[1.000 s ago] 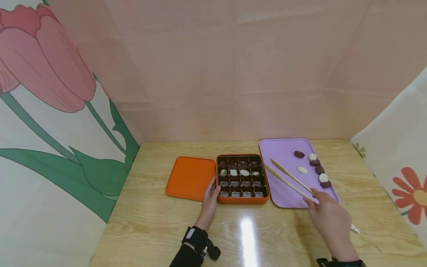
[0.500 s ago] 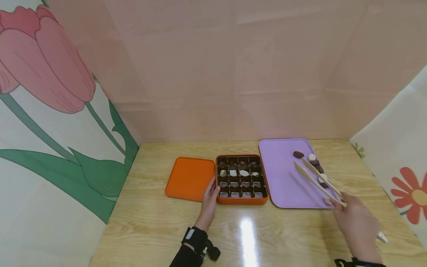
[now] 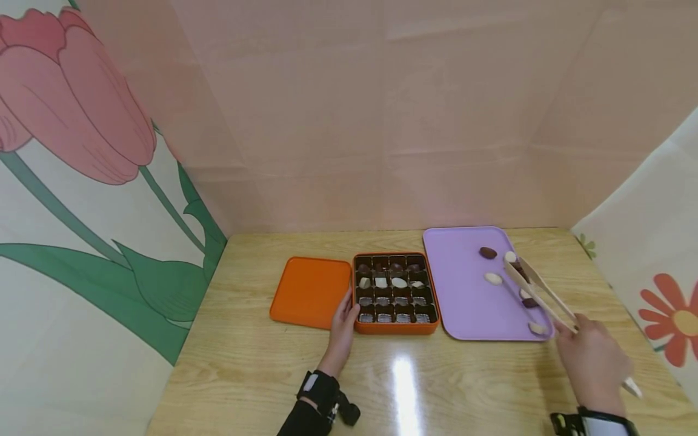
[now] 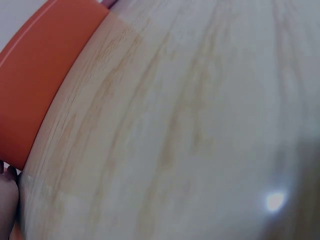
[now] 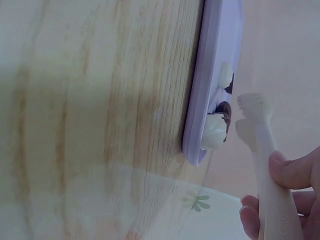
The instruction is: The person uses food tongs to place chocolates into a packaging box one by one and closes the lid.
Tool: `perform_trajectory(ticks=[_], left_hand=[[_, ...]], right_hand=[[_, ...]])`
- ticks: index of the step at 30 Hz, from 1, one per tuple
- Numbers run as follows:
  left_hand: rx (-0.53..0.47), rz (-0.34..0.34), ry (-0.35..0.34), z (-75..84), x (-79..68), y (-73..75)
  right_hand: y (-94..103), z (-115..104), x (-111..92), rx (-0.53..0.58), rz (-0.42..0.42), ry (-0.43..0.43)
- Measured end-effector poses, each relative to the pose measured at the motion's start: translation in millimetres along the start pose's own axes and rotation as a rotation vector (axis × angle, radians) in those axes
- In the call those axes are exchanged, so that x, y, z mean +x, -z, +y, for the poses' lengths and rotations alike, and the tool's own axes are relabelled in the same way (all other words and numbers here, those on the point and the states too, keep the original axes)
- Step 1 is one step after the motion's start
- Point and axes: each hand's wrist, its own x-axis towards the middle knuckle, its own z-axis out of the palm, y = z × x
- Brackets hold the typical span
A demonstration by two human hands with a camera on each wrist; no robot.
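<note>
An orange box [image 3: 396,329] holds a dark divided insert, with dark chocolates in the back row and white ones in the row before it. My left hand [image 3: 342,336] rests against the box's left wall, fingers extended along it. Cream tongs [image 3: 547,309] are held in my right hand [image 3: 594,363]. Their spread tips reach over the chocolates along the right side of the purple tray [image 3: 463,303], partly hiding them. Whether they touch one, I cannot tell. An oval dark chocolate [image 3: 488,253] and an oval white chocolate [image 3: 493,278] lie left of the tips.
An orange lid [image 3: 311,292] lies flat left of the box. Another white chocolate [image 3: 537,328] sits at the tray's front right corner. A pinkish wall [image 3: 382,121] rises behind the wooden table [image 3: 245,375].
My right hand has moved right, and the tongs have swung from the tray's middle to the chocolates along its right side. My left hand stays on the box.
</note>
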Motion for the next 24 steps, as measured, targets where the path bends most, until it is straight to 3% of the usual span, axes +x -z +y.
perform_trajectory(ticks=[10, 24], left_hand=[[-0.012, -0.009, -0.013, -2.5, 0.7, 0.8], [-0.021, -0.019, 0.002, 17.0, -6.2, -0.1]], right_hand=[[-9.4, -0.3, 9.5, -0.053, -0.1, -0.088], [-10.1, -5.5, 8.3, -0.071, -0.084, -0.07]])
